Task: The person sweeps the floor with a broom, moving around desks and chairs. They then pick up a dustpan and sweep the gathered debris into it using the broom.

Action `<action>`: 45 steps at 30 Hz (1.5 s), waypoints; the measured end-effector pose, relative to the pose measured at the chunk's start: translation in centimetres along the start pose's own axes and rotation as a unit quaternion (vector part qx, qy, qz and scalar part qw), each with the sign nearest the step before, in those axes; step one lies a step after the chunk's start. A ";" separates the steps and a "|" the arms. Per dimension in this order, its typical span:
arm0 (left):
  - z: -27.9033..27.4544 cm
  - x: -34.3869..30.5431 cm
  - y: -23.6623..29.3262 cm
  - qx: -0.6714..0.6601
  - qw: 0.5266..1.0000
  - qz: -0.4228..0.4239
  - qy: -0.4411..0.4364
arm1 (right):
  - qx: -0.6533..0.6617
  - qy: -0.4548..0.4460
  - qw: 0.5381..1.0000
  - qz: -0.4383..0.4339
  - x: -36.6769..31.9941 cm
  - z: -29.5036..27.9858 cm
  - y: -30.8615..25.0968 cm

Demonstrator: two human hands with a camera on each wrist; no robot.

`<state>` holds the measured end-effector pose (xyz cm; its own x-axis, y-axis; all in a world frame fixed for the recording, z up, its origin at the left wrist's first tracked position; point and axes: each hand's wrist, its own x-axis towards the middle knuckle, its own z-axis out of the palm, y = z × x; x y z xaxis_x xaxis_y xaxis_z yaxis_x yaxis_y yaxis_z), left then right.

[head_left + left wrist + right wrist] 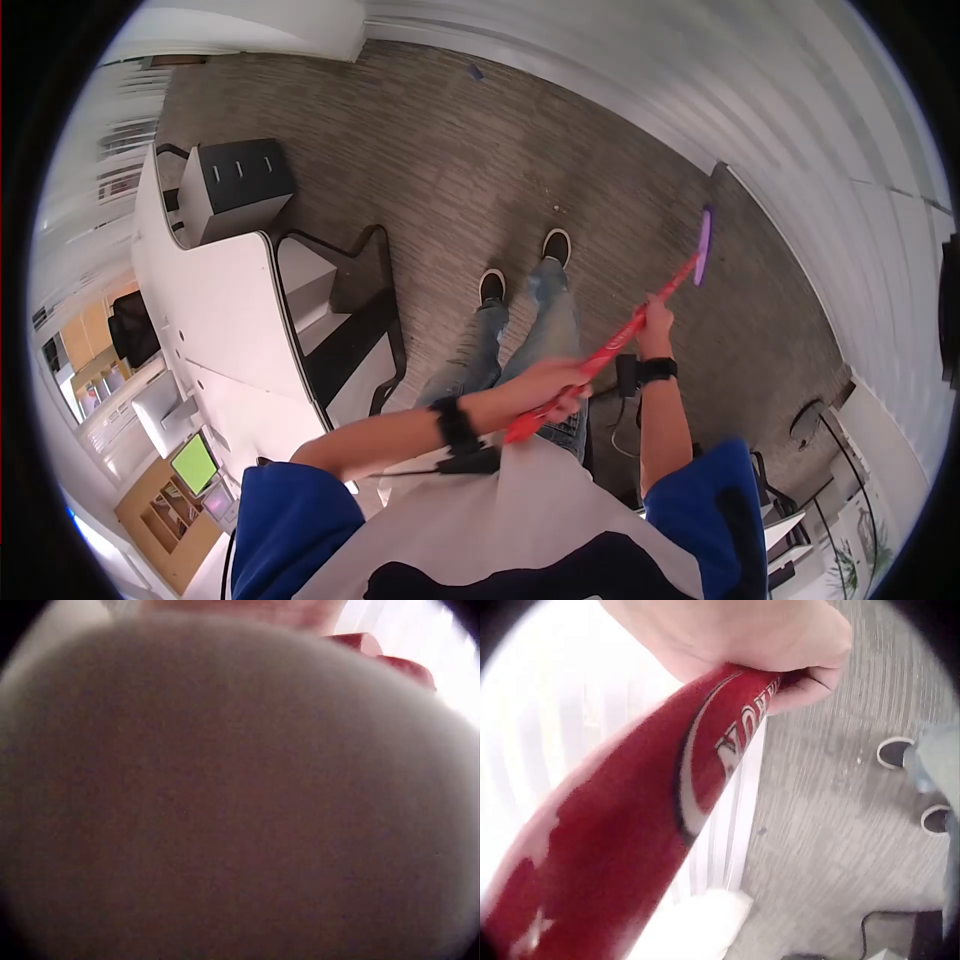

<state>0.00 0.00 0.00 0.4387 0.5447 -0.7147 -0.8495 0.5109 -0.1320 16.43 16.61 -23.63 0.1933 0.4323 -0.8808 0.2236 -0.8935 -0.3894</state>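
Both hands grip a red-handled broom [612, 350] that slants across the front of the body, its narrow purple head [704, 245] low at the right, near the wall. The left hand [553, 388] curls round the handle near its top end, close to the white shirt. Farther down, the right hand [656, 325] wraps the shaft with the arm stretched out. In the right wrist view, the right hand [757, 637] closes round the glossy red handle [622, 817], which has white lettering. A blurred pale surface fills most of the left wrist view, with red pieces of the handle [405, 669] at its upper right.
Small pale crumbs [558, 208] lie on the grey-brown floor [420, 130] ahead of the shoes [557, 246]. A white desk [220, 320], a chair [385, 300] and a drawer cabinet [243, 175] stand left. A pale wall runs along the right. A small bluish object [475, 72] lies far ahead.
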 end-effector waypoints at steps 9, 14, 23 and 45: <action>-9.8 6.3 -1.8 0.016 0.995 -0.096 -0.018 | 0.150 -0.115 0.968 0.164 -3.8 -0.2 12.9; -12.4 -4.3 3.0 -0.007 0.998 -0.028 0.052 | 0.211 -0.272 0.935 0.088 -9.4 10.4 13.6; -5.3 -18.1 3.6 0.180 0.958 0.120 0.187 | 0.205 -0.298 0.929 0.074 -22.9 21.3 8.7; -10.7 -1.8 -4.5 0.154 0.985 -0.077 -0.006 | 0.330 -0.267 0.884 0.197 -7.6 -1.0 20.9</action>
<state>-0.05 -10.39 -5.46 0.5609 0.4510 -0.6943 -0.6432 0.7653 -0.0225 20.59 -5.19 -24.80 -0.3851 0.1091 -0.9164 -0.3999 -0.9146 0.0592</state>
